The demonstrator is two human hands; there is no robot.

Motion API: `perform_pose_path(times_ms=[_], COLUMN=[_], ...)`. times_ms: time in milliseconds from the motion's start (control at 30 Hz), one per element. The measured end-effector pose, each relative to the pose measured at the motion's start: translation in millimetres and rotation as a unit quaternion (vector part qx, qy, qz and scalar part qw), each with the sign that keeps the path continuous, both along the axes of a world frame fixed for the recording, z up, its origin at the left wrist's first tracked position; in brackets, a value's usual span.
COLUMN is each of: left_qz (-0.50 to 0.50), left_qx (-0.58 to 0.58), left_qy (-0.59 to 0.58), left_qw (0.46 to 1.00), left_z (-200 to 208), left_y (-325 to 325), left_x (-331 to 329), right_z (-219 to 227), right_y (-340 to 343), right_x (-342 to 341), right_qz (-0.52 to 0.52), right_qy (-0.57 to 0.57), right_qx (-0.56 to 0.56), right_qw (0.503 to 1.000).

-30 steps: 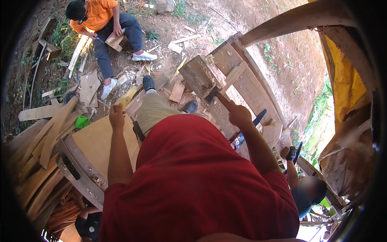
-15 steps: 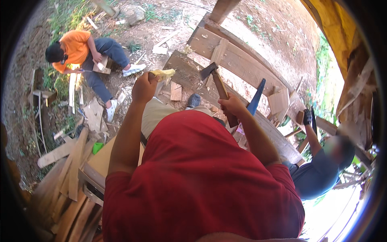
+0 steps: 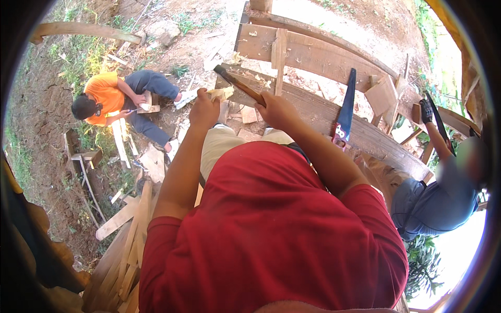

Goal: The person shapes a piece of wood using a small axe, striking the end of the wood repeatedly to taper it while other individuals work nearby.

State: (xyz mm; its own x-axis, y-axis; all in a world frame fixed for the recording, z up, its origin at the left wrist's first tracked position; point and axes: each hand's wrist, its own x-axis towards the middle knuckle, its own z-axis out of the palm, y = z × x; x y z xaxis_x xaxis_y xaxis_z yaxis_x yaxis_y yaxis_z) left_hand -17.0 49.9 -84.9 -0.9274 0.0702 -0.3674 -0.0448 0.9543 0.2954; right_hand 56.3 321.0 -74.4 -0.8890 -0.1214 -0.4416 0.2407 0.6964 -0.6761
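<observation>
My left hand [image 3: 204, 108] is closed around a pale yellow, roughly hewn piece of wood [image 3: 223, 93], whose ragged end points right. My right hand [image 3: 278, 110] grips the wooden handle of a hatchet [image 3: 241, 86]. The hatchet slants up and left, and its dark head sits just above the yellow wood; whether they touch I cannot tell. Beyond both hands lies the wooden workbench [image 3: 308, 110], strewn with shavings. A handsaw [image 3: 346, 107] with a blue blade and red-and-white handle rests on it, right of my right hand.
At the left a person in orange [image 3: 107, 94] sits working a wood block with a tool. A person in dark clothes [image 3: 438, 193] with a gloved hand is by the bench's right end. Offcuts [image 3: 136, 229] are piled at lower left, and wooden blocks [image 3: 248, 114] lie near my feet.
My right hand has moved left and up with the hatchet, bringing its head from over the bench to above the yellow wood. My left hand has shifted slightly right. The whole view has turned.
</observation>
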Motion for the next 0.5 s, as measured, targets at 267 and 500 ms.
perform_pose_path(times_ms=[267,500], left_qz=[0.013,0.022], left_qx=[-0.038,-0.057], left_qy=[-0.046,-0.038], left_qw=[0.998,0.997], left_z=[6.2,3.2], left_y=[2.4,-16.3], left_x=[-22.9,-30.8], right_z=[-57.4,-30.4], right_y=[-7.7,-9.9], right_x=[6.7,-9.0], right_qz=[0.005,0.001], right_qy=[0.006,0.001], right_qx=[0.047,0.003], right_qw=[0.999,1.0])
